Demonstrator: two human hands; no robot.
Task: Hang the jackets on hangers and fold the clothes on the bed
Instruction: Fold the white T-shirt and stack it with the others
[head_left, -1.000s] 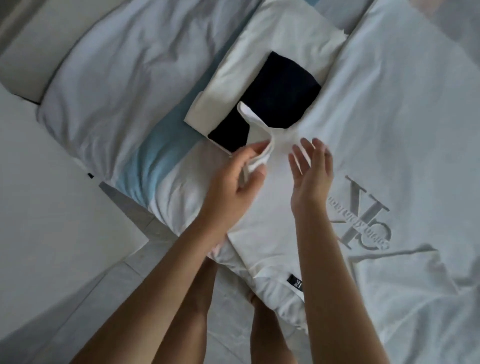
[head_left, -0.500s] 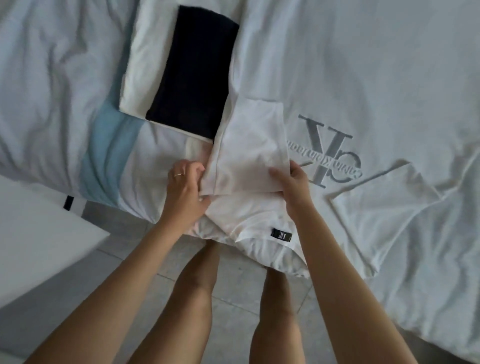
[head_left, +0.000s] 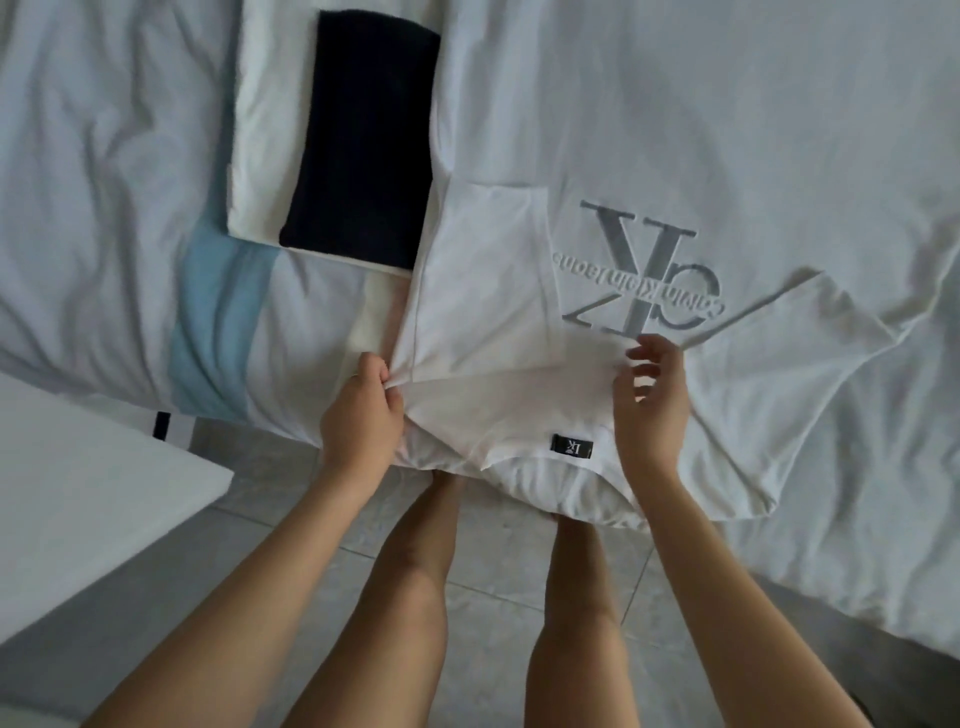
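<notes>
A white T-shirt (head_left: 675, 156) is spread flat on the bed (head_left: 104, 156), with its collar end at the bed's edge, under the hands. A fold of shoulder fabric is pinched by the left hand (head_left: 363, 410), thumb and curled fingers closed on the cloth. The right hand (head_left: 649, 400) is held just over the shirt beside the collar, its fingers loosely curled and gripping nothing. Just beyond the hands and between them, one sleeve (head_left: 483, 280) is folded inward over the chest, its edge reaching a grey logo (head_left: 644, 275) past the right hand. The other sleeve (head_left: 800, 338) is laid flat to the right of the right hand. A black label (head_left: 571, 446) is seen at the collar, between the wrists. Beyond the left hand, a folded white garment (head_left: 265, 130) is stacked with a folded navy one (head_left: 358, 145) on top, against the T-shirt's side. A pale blue stripe (head_left: 218, 322) of bedding is seen left of the left hand. Tiled floor (head_left: 493, 597) is visible beneath the arms.
</notes>
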